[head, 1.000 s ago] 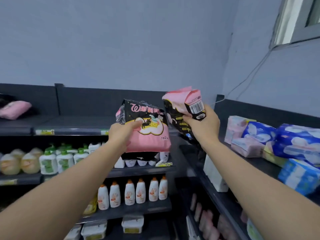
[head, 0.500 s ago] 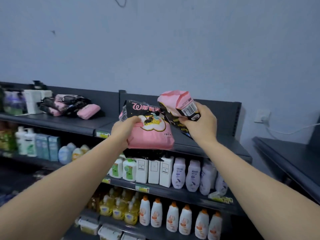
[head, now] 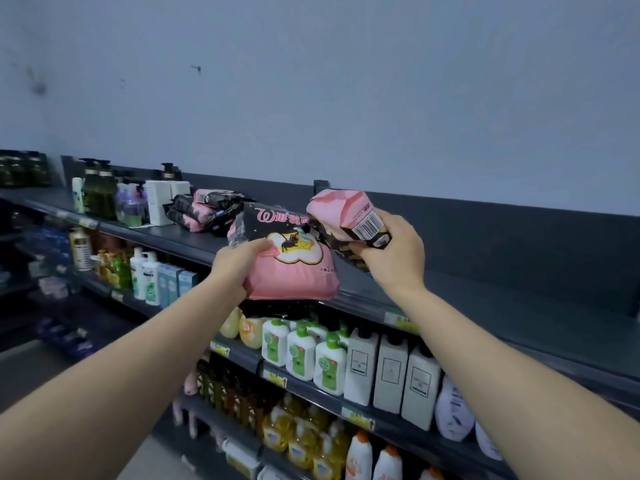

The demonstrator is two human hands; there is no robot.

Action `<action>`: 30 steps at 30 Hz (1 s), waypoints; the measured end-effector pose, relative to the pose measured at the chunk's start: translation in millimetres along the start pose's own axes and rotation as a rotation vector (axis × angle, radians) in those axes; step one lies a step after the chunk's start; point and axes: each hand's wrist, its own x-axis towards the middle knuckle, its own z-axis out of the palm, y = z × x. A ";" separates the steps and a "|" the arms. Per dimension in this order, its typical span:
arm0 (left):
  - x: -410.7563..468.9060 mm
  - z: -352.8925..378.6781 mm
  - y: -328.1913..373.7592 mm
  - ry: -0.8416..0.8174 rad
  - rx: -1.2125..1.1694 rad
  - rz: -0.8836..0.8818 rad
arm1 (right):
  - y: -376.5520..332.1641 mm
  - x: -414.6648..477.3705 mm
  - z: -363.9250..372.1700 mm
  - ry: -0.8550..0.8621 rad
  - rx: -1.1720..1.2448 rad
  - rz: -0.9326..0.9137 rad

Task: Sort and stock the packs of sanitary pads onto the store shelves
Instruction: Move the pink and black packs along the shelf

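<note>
My left hand [head: 232, 264] grips a pink-and-black pack [head: 294, 268] by its left edge, fingers curled round it; my right hand [head: 391, 252] clutches a second pack [head: 348, 216] from below; both hang over the top shelf [head: 485, 306], right of the stacked packs [head: 207, 211].

Pink pack [head: 294, 275] shows "W" and "2"; other pack [head: 341, 211], a barcode [head: 369, 225].
</note>
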 end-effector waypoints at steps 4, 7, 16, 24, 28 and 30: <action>57.5 -23.3 8.0 0.026 -0.034 0.007 | 1.3 33.2 63.8 -0.022 0.004 -0.029; 107.3 -37.8 21.3 0.042 -0.063 0.024 | -0.4 62.4 114.6 -0.024 -0.003 -0.071; 228.8 -70.1 35.5 0.064 -0.036 -0.013 | 15.8 123.4 231.2 -0.039 -0.088 -0.109; 335.8 -78.7 27.8 0.105 0.017 0.002 | 52.5 179.1 319.6 -0.013 -0.102 -0.172; 391.7 -76.5 26.2 0.129 0.119 0.057 | 77.2 220.2 363.0 -0.013 -0.145 -0.193; 416.4 -73.9 26.9 0.145 0.183 0.095 | 88.5 240.4 385.2 -0.018 -0.162 -0.193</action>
